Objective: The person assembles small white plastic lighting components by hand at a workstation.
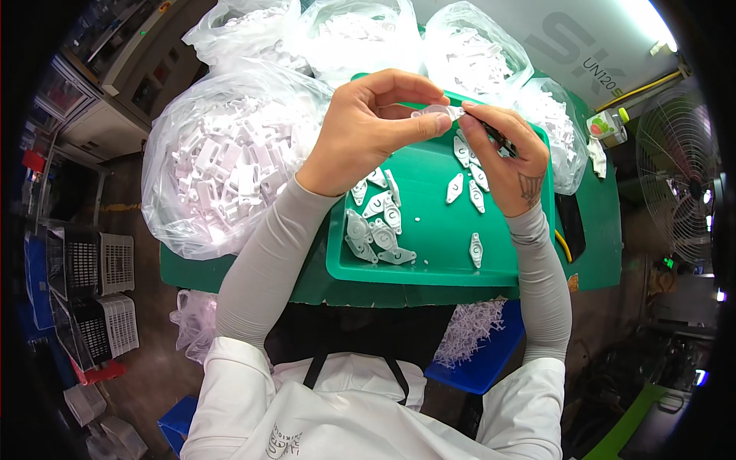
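My left hand point(368, 126) pinches a small white plastic part point(448, 113) between thumb and fingertips, above the far side of a green tray point(437, 268). Against the part's right end my right hand point(510, 149) is closed, its thumb and index finger close together. A dark slim tool point(502, 141) shows in the right palm; its working end is mostly hidden, so its kind is unclear. Below, diamond-shaped white plastic pieces point(476, 251) lie singly at the tray's right. More of them, a loose pile of white pieces point(383, 234), sit along the left side.
A large clear bag of white parts point(230, 165) stands left of the tray, and several similar bags line the back. A bottle with a green cap point(608, 126) and a large fan point(682, 172) are at right. Below the table edge sits a blue bin point(483, 360) with white scraps.
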The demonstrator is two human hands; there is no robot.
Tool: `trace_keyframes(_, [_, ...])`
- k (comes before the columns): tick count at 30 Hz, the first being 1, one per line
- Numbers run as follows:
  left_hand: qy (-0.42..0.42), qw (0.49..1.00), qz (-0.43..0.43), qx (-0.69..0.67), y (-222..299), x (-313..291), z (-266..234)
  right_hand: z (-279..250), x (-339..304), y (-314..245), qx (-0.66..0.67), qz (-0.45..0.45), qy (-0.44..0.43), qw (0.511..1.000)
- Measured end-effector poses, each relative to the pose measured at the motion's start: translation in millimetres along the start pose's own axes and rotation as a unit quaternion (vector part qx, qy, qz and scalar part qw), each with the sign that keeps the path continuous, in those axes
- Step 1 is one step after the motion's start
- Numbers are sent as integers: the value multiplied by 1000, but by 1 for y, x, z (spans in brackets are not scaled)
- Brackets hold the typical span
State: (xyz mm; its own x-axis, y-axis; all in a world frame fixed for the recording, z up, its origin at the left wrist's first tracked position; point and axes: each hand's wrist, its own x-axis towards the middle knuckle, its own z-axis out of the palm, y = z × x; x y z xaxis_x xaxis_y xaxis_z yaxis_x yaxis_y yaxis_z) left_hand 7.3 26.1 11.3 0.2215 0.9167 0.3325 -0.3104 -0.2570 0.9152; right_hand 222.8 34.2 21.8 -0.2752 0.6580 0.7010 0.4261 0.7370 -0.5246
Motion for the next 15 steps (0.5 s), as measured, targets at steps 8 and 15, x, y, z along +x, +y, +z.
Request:
trace_keyframes(8, [7,1000,1,-2,1,0,1,0,0,-6,-9,48,6,999])
trace_keyframes(15, [3,1000,4,-8,1,0,1,1,0,-2,1,32,12,999])
